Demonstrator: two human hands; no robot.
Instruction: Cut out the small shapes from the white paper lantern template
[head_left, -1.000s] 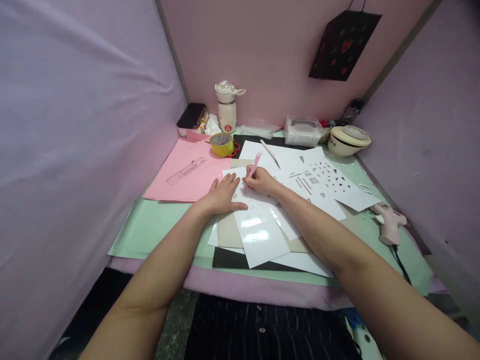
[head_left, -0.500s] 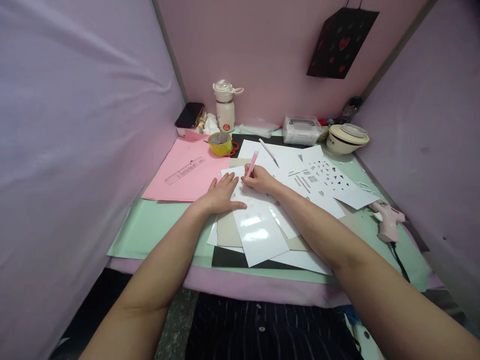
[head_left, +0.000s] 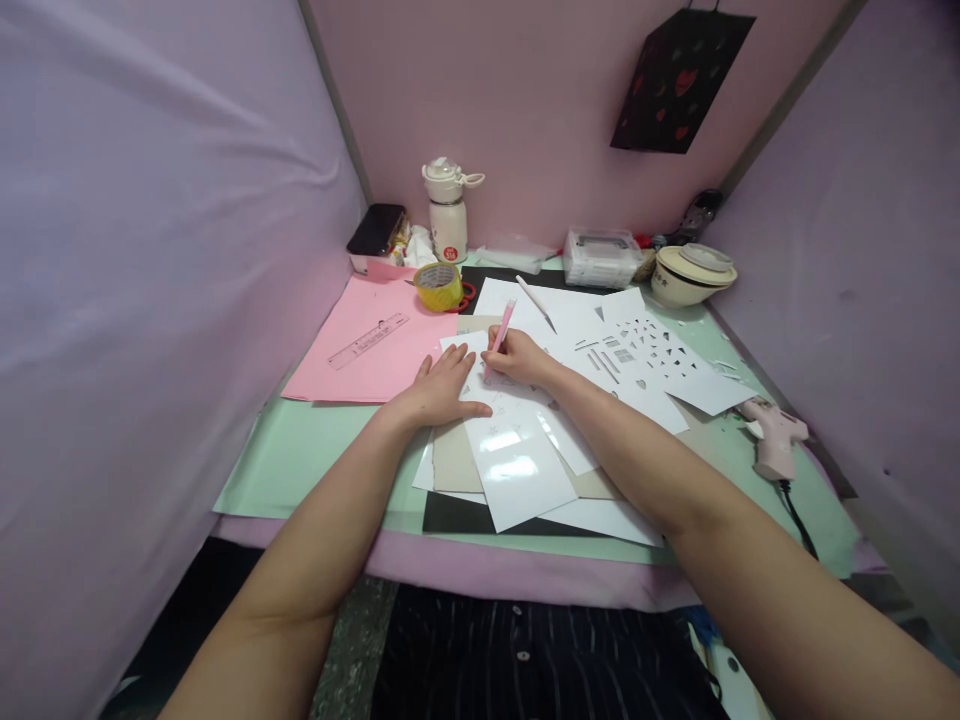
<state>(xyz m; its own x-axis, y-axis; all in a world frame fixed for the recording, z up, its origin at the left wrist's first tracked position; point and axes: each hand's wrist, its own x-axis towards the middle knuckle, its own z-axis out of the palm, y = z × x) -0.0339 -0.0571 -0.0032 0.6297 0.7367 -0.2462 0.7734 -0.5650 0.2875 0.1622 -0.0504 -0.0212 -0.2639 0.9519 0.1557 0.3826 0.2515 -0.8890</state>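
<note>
My right hand [head_left: 517, 357] is closed around a pink pen [head_left: 505, 322], its tip down on a glossy white sheet [head_left: 517, 470]. Small faint star outlines show on that sheet. My left hand [head_left: 448, 388] lies flat with fingers spread, pressing on the sheet's left side. Underneath are a beige board [head_left: 455, 462], more white paper and a black sheet [head_left: 457, 513]. A white craft knife [head_left: 536, 304] rests on the papers beyond my right hand. To its right, white sheets [head_left: 630, 385] have cut-out triangles, strips and a heart.
Pink paper [head_left: 375, 382] with a clear ruler [head_left: 369, 341] lies at left. Yellow tape [head_left: 439, 289], red-handled scissors [head_left: 469, 294] and a white bottle [head_left: 448, 225] stand behind. At right are a plastic box [head_left: 601, 260], a bowl [head_left: 686, 283] and a pink glue gun [head_left: 776, 438].
The view has shifted very slightly. Both hands keep nearly the same places, with the pen still at the sheet.
</note>
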